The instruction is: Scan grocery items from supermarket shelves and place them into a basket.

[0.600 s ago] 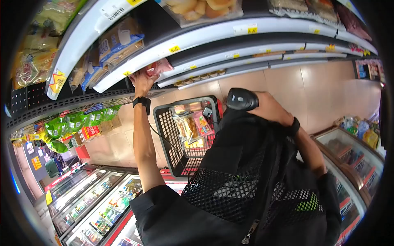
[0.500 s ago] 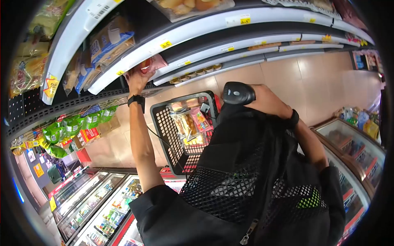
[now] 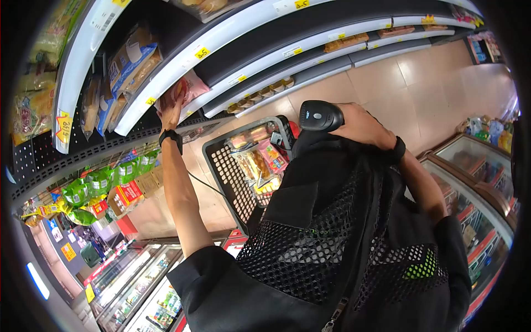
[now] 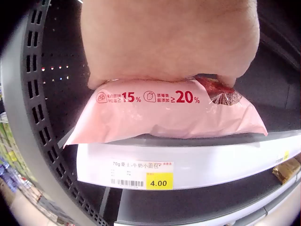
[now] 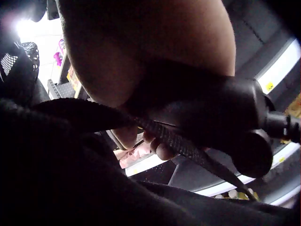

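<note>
**Left hand gripping pink packet at shelf, right hand holding scanner**

The left hand (image 3: 170, 112) is gripping a pink packet (image 3: 193, 90) from above, its fingers lying over the wrapper; the fingertips are hiding from the left wrist view. The packet is resting at the front of a shelf (image 4: 221, 160), its lower side sitting just above a price label (image 4: 142, 175) reading 4.00. Red printing on its side is showing 15% and 20%, and a clear window is revealing something dark red.

The right hand (image 3: 362, 128), to the right, is curling round a black scanner (image 3: 321, 116), and a cable (image 5: 282, 126) is running from the device.

Between the forearms, a black basket (image 3: 229, 185) is holding several wrapped foods (image 3: 255, 165), a pink pack (image 3: 272, 155) among them. Brown bread packets (image 3: 131, 63) with blue bands are standing on the shelving left of the gripped packet. Green bags (image 3: 100, 181) are hanging at the left, and glass-topped freezers (image 3: 138, 276) are standing near left.
</note>
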{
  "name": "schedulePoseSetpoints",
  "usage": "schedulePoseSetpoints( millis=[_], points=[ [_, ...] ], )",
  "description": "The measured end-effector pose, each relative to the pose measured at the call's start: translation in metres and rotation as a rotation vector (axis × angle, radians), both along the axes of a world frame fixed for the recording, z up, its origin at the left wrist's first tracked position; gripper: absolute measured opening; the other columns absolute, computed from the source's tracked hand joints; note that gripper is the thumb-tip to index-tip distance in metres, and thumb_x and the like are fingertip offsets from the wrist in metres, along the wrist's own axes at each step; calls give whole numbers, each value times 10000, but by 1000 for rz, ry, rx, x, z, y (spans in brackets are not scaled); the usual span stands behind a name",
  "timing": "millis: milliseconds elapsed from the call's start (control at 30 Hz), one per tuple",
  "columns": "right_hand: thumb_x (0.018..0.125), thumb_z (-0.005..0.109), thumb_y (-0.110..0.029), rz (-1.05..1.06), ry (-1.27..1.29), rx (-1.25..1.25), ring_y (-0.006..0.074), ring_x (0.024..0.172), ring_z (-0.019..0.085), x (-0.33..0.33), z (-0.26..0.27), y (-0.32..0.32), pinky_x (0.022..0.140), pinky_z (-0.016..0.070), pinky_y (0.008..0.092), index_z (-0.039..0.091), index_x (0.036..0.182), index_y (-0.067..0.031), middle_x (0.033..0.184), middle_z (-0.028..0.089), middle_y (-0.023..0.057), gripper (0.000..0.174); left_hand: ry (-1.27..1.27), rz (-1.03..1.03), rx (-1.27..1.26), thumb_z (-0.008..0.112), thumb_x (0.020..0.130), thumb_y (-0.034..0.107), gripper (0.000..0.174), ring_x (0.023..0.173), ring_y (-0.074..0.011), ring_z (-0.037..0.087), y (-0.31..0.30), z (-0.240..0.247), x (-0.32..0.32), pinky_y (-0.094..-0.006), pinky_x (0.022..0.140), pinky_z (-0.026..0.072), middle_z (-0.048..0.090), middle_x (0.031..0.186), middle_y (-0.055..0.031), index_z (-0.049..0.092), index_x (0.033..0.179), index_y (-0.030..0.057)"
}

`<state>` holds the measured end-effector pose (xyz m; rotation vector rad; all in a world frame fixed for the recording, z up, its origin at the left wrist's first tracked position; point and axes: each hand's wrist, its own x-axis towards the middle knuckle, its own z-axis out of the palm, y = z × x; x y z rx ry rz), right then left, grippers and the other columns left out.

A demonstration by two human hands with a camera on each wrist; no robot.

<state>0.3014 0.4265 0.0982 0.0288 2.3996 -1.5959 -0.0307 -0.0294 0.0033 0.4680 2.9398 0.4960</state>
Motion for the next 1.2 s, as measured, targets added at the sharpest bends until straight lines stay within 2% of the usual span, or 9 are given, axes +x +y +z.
schedulePoseSetpoints(
  millis=[133, 367, 500, 633, 733, 833, 900, 1033, 1200],
  points=[
    [770, 724, -201, -31, 26, 7, 393, 969, 633, 8, -9, -2, 829, 502, 399, 613, 1171, -3, 1029, 666, 228, 460, 18, -72, 58, 555, 870, 585, 723, 1361, -380, 355, 23, 25, 12, -451, 1123, 275, 390, 1466, -188, 413, 1453, 182],
    [768, 732, -207, -77, -18, -31, 368, 970, 648, 18, -6, 1, 843, 498, 386, 618, 1169, -8, 1039, 673, 219, 461, 375, 164, -100, 568, 869, 548, 670, 1302, -411, 410, -1, -10, 17, -498, 1096, 293, 458, 1397, -235, 492, 1381, 122],
    [757, 747, -215, -137, -111, -94, 323, 973, 667, 27, -2, 12, 857, 495, 358, 621, 1167, -7, 1050, 685, 197, 477, 664, 118, 194, 598, 929, 344, 402, 925, -377, 585, 26, 7, 79, -444, 832, 449, 630, 1040, -240, 607, 1121, -9],
    [756, 744, -181, -149, -162, -153, 274, 955, 674, 38, -22, 28, 846, 501, 348, 618, 1164, 17, 1046, 692, 189, 470, 124, 361, 376, 554, 969, 319, 329, 650, -224, 489, 72, 16, 192, -345, 631, 443, 633, 783, -184, 624, 976, -3],
    [768, 732, -118, -115, -150, -168, 205, 943, 666, 45, -27, 44, 838, 509, 330, 620, 1168, 20, 1032, 701, 161, 438, 30, 146, 262, 499, 984, 355, 315, 592, -318, 611, 74, -52, 273, -408, 537, 459, 632, 682, -191, 633, 1025, 73],
    [769, 730, -84, -138, -172, -160, 170, 929, 656, 50, -9, 56, 835, 510, 317, 626, 1152, 24, 1018, 705, 144, 411, -599, 210, -54, 490, 943, 510, 498, 815, -430, 659, 120, -66, 356, -515, 722, 495, 664, 822, -249, 570, 1155, 66],
    [759, 745, -74, -175, -181, -183, 161, 917, 659, 61, -19, 75, 827, 511, 310, 637, 1131, 25, 1005, 708, 142, 400, -629, -1, -194, 508, 929, 513, 595, 869, -474, 642, 137, -85, 407, -539, 803, 481, 664, 892, -280, 485, 1270, 26],
    [772, 751, -69, -140, -115, -118, 140, 916, 645, 88, -46, 115, 803, 515, 313, 636, 1127, 26, 998, 711, 121, 385, -487, 141, -329, 525, 933, 434, 767, 813, -471, 641, 157, -103, 464, -541, 751, 486, 665, 880, -273, 186, 1448, -24],
    [767, 740, -100, -24, -124, -153, 235, 887, 677, 110, -65, 156, 811, 508, 335, 644, 1111, 13, 993, 705, 171, 374, -402, 310, -413, 469, 933, 259, 585, 755, -409, 668, 147, -148, 481, -505, 678, 529, 670, 830, -249, 290, 1402, -42]
  ],
)
